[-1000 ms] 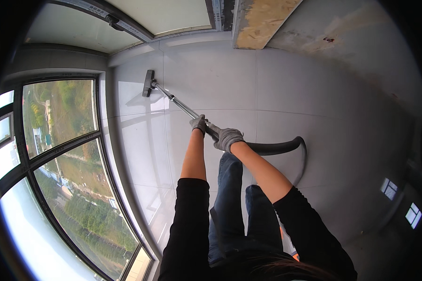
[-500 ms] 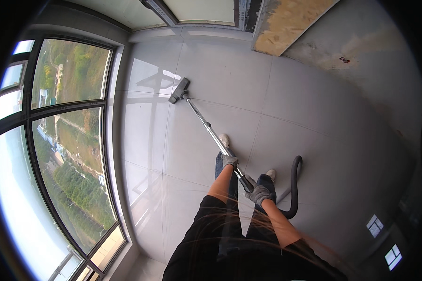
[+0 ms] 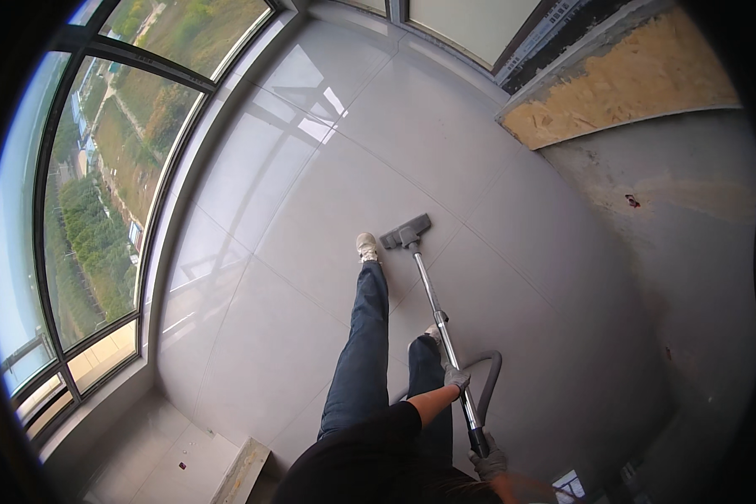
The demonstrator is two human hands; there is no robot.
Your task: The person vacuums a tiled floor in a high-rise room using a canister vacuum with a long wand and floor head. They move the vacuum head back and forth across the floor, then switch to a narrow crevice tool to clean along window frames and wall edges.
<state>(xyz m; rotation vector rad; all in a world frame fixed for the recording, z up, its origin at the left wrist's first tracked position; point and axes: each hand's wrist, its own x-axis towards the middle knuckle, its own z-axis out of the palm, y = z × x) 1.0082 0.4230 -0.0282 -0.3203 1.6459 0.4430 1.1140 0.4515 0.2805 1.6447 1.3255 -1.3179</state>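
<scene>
Left hand point(image 3: 457, 380): fingers clasped round metal tube point(image 3: 429, 286); right hand point(image 3: 490, 462): fingers wrapped round black handle point(image 3: 479, 441); grey nozzle point(image 3: 408, 233) on tiles point(image 3: 311, 218).

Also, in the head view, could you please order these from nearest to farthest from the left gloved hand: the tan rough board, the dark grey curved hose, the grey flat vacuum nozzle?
From the left gloved hand:
1. Dark grey curved hose: close, to its right.
2. Grey flat vacuum nozzle: ahead, slightly left.
3. Tan rough board: farthest, at upper right.
</scene>
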